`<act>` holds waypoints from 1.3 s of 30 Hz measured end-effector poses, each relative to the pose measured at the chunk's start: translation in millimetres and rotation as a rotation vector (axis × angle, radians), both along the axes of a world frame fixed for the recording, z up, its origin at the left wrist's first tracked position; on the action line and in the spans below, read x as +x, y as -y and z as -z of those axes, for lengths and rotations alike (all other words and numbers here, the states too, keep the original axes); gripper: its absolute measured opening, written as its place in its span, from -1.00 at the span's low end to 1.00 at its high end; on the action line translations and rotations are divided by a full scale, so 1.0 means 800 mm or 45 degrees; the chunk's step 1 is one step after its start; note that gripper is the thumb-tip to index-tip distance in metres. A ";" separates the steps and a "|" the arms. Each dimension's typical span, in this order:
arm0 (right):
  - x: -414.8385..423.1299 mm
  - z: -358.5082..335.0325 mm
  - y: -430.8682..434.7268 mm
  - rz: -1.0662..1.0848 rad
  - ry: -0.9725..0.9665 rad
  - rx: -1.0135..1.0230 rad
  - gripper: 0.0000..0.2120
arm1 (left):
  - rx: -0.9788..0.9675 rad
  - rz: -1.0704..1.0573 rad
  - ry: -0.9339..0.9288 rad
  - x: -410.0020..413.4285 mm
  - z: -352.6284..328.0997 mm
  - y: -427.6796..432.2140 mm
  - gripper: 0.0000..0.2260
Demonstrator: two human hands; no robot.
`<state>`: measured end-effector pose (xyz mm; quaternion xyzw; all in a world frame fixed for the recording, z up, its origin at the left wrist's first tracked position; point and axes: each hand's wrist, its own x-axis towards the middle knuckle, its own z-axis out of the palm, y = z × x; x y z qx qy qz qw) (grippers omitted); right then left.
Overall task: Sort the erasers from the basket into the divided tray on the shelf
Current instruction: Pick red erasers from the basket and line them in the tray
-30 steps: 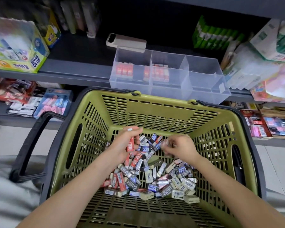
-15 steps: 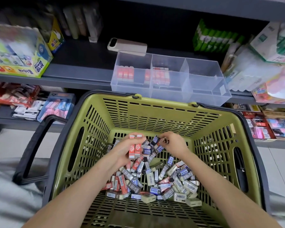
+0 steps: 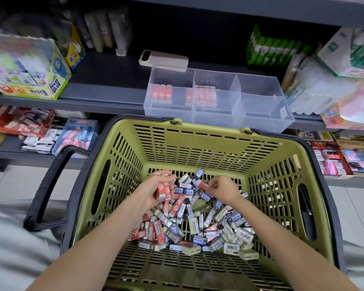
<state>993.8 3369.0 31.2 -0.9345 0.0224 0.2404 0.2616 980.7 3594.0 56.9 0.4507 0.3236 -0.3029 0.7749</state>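
Note:
A green slotted basket [image 3: 198, 152] holds a heap of erasers [image 3: 198, 223] in red, blue, grey and cream sleeves. My left hand [image 3: 153, 193] is inside it, closed around a small stack of red erasers [image 3: 164, 190]. My right hand [image 3: 223, 189] pinches one small red eraser [image 3: 202, 185] just above the heap. The clear divided tray [image 3: 259, 114] sits on the shelf behind the basket. Red erasers fill part of its left [image 3: 161, 93] and middle [image 3: 202, 95] compartments. Its right compartment shows nothing inside.
A beige phone-like device [image 3: 164, 59] lies behind the tray. A glue box [image 3: 29, 70] stands at the shelf's left, green packs [image 3: 275, 49] and wrapped goods [image 3: 334, 85] at the right. The basket's black handle [image 3: 48, 185] hangs to the left. Packaged goods fill the lower shelf.
The view has tilted so the shelf sits lower in frame. My right hand has lifted a small red eraser off the heap and moved it towards my left hand, which holds more red erasers.

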 end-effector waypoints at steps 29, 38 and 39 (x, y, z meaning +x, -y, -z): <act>-0.030 0.026 -0.073 -0.876 0.236 -0.482 -0.61 | -0.049 -0.274 0.340 -0.006 -0.119 -0.065 -0.66; -0.041 -0.081 -0.053 0.148 -0.102 0.863 -0.69 | 0.137 0.044 0.409 -0.012 -0.120 -0.037 -0.61; -0.038 -0.097 -0.055 0.184 -0.078 0.944 -0.68 | 0.154 0.082 0.433 -0.013 -0.122 -0.031 -0.61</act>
